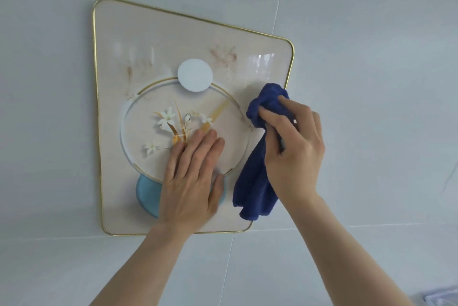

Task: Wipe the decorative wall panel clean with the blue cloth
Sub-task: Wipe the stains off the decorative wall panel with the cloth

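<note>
The decorative wall panel (pixel 119 33) hangs on a pale tiled wall; it is cream with a gold rim, a painted ring, white flowers, a white disc and a light blue vase. Brownish smears mark its upper left and upper right. My left hand (pixel 193 179) lies flat on the panel's lower middle, fingers together, covering part of the vase. My right hand (pixel 295 147) grips the dark blue cloth (pixel 255 181) and presses its bunched top against the panel's right side, near the ring's edge. The rest of the cloth hangs down below my hand.
Light grey wall tiles (pixel 371 33) with thin grout lines surround the panel. A pale blue object (pixel 443 299) shows at the bottom right corner, too cropped to identify.
</note>
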The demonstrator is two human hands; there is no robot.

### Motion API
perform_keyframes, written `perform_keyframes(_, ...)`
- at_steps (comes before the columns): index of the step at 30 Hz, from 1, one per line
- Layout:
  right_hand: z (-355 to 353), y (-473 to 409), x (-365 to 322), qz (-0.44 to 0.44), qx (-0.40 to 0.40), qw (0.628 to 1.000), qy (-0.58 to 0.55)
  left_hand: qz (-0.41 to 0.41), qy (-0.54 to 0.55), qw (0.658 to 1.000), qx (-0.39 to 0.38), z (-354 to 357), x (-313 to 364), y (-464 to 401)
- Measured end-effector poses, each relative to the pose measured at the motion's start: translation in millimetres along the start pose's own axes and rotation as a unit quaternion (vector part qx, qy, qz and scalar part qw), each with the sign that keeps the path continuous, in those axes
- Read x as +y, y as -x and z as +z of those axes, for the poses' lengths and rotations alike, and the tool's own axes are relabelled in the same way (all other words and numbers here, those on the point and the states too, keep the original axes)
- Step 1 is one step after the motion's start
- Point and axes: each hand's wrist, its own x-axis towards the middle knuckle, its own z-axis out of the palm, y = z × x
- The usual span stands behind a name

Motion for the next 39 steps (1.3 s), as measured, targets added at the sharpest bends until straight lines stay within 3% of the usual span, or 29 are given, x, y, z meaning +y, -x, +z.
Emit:
perform_keyframes(5,17,20,13,-0.094,-0.096,0.99,0.039,0.0,-0.009,0.999,0.034,-17,-1,-23)
perform_keyframes(11,27,36,12,-0.106,-0.088,0.99,0.038,0.001,-0.065,0.998,0.012,-2,-14,-36)
perform_keyframes(18,25,38,26,-0.179,-0.11,0.976,0.053,0.01,-0.084,0.995,0.051,11,-17,-34)
perform_keyframes(26,33,-39,14,-0.053,0.032,0.997,0.052,0.004,-0.07,0.995,0.075,13,-14,-35)
perform_keyframes(30,35,-23,11,-0.075,0.03,0.996,0.045,0.0,-0.075,0.994,0.079,13,-13,-35)
perform_keyframes(39,31,46,13,-0.075,-0.059,0.994,0.057,0.0,-0.073,0.995,0.071,12,-13,-34)
